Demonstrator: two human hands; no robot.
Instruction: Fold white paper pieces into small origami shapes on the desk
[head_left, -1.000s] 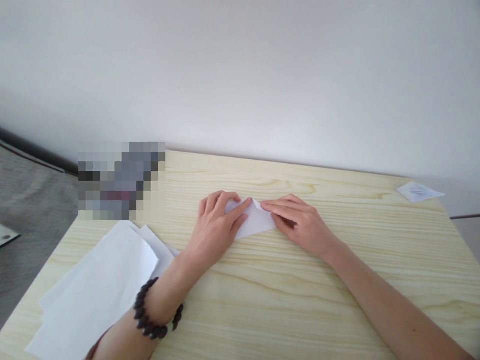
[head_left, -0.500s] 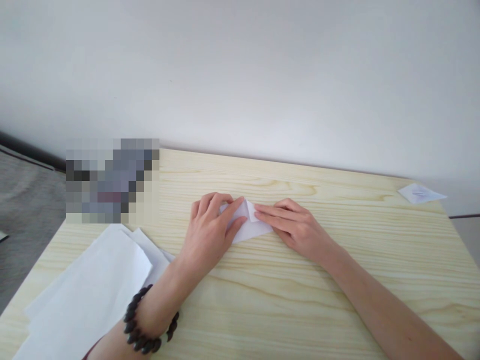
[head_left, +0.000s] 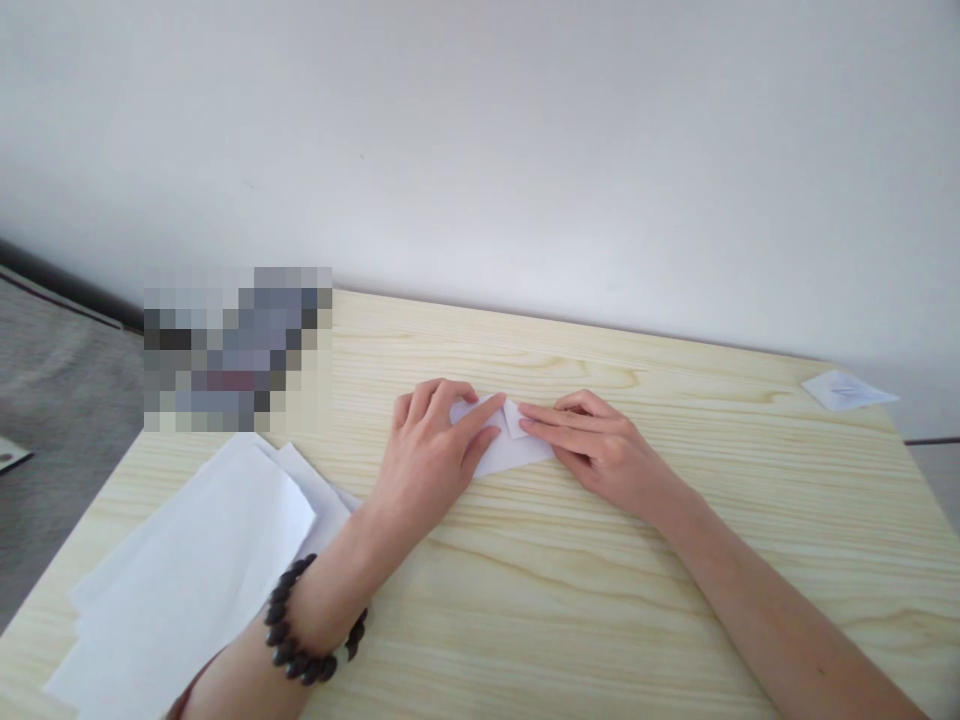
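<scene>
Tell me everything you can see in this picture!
table: one, pale wood, centre
folded paper: one, white, table middle
paper sheets: several, white, table's near left corner
small paper piece: one, white, table's far right corner
blurred patch: one, grey, table's far left corner
wall: one, white, behind table
floor: grey, left
bracelet: one, dark beads, left wrist
left hand: one, on folded paper's left end
right hand: one, fingers flat on its right end

Open tabletop (head_left: 570,610) stretches nearer and right of the grip on the folded paper (head_left: 516,452); loose white sheets (head_left: 187,580) crowd the near left, the wall (head_left: 525,150) stands beyond, a paper scrap (head_left: 847,390) far right.
</scene>
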